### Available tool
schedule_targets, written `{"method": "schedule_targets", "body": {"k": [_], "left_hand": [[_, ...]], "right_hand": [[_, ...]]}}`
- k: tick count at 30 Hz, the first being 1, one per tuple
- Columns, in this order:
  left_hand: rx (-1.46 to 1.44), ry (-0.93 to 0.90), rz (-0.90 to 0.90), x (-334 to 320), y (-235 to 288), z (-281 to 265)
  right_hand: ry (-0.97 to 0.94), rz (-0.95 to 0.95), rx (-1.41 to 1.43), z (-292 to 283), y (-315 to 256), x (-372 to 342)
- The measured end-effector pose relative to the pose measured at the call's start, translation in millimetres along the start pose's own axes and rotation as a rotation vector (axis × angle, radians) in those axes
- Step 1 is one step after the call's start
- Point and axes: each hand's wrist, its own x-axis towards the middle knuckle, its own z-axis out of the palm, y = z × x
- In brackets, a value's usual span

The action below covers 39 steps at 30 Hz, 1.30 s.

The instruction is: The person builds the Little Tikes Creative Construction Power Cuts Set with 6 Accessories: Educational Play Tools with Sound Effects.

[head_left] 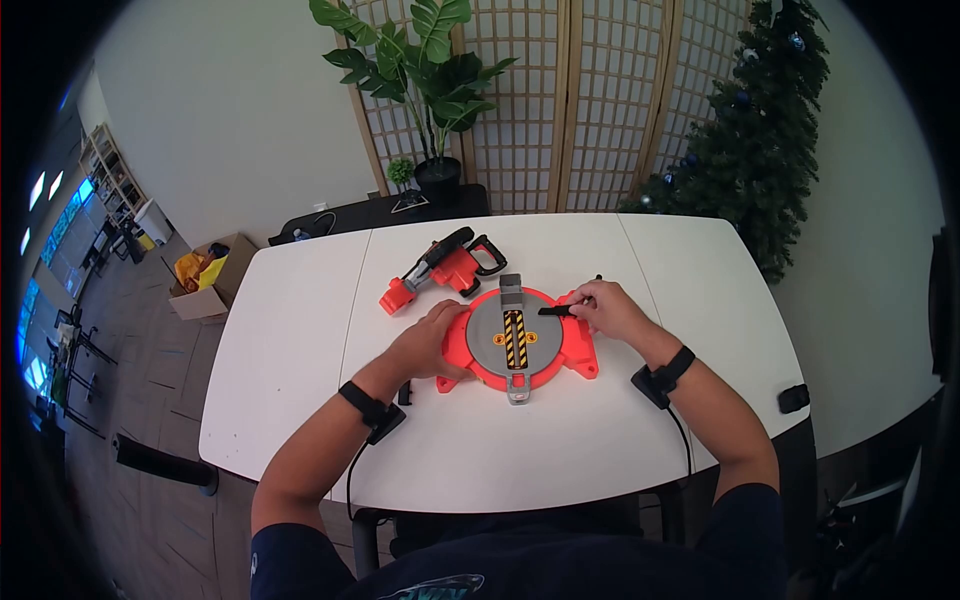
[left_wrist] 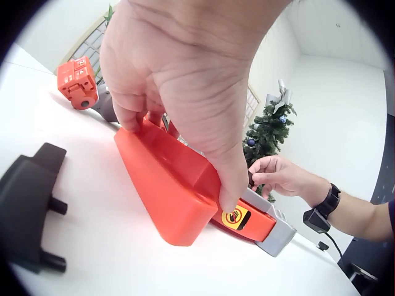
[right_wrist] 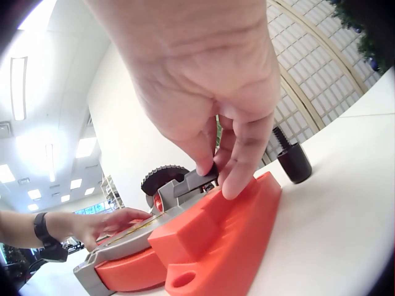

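Note:
A red base with a round grey plate (head_left: 485, 335) and a yellow-black striped strip lies flat on the white table. The left hand (head_left: 428, 342) grips the base's left side, its thumb near a yellow warning sticker (left_wrist: 235, 217) in the left wrist view. The right hand (head_left: 612, 312) pinches a small black part (head_left: 556, 311) over the plate's right side; in the right wrist view this black piece (right_wrist: 195, 181) is between thumb and fingers, above the red wing (right_wrist: 228, 240). Whether it touches the base, I cannot tell.
A red and black toy saw (head_left: 450, 268) lies behind the base. A black part (left_wrist: 31, 206) with two pegs lies left of it. A black threaded knob (right_wrist: 294, 161) stands at the right. A small black object (head_left: 793, 399) is at the table's right edge.

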Motion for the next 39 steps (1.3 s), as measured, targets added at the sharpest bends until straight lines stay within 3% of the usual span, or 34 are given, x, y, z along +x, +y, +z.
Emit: {"method": "schedule_targets", "body": {"k": [5,7,11,39], "left_hand": [[0.009,-0.001,-0.004,1.1,2.3,-1.8],[0.002,-0.006,-0.01,0.9,2.4,-1.7],[0.003,-0.001,-0.015,0.0,2.6,-0.8],[0.047,0.011,-0.001,0.5,-2.7,2.9]], "right_hand": [[0.032,-0.102,-0.071,1.9,6.7,2.6],[0.087,-0.259,-0.157,4.6,11.5,5.4],[0.07,-0.204,-0.142,5.3,11.2,5.4],[0.102,-0.348,-0.359,7.7,6.3,1.4]]}}
